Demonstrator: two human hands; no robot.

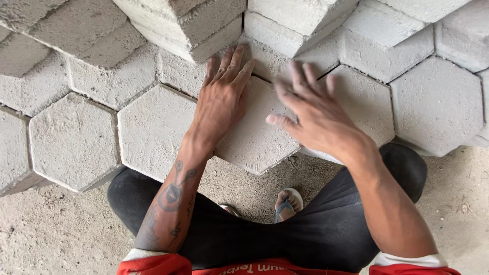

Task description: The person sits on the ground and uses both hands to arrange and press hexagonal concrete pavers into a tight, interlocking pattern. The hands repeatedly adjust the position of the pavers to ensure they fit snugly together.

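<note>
I squat over a floor of grey hexagonal concrete pavers. My left hand lies flat, fingers spread, on the left part of the centre paver, which sits slightly skewed at the front edge of the laid row. My right hand hovers, blurred, with fingers apart just over the seam between that paver and the paver to its right; it holds nothing.
Laid pavers spread left and right. Stacked loose pavers rise at the top of the view. Bare sandy ground lies in front. My knees in dark trousers and a sandalled foot are below.
</note>
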